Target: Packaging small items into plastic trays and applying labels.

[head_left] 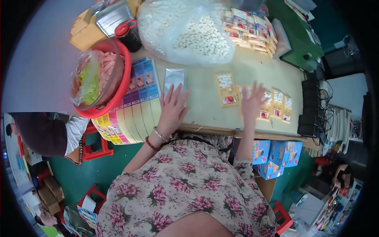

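Note:
My left hand (173,110) lies flat with its fingers spread, the fingertips over the lower end of a flat silver packet (173,76). My right hand (253,97) is over a row of small tan trays, slightly blurred, fingers apart; I see nothing held in it. One tray (226,90) lies to the left of that hand, with white pieces in its upper part and a red picture below. Several like it, such as the rightmost tray (287,110), lie to the right. The right hand partly hides the trays in between.
A big clear bag (205,39) of small white pieces stands at the back, beside stacked picture packs (250,29). On the left are a red basin (127,75), a dark bottle (129,37) and printed sheets (138,102). Black boxes (310,100) with cables edge the right.

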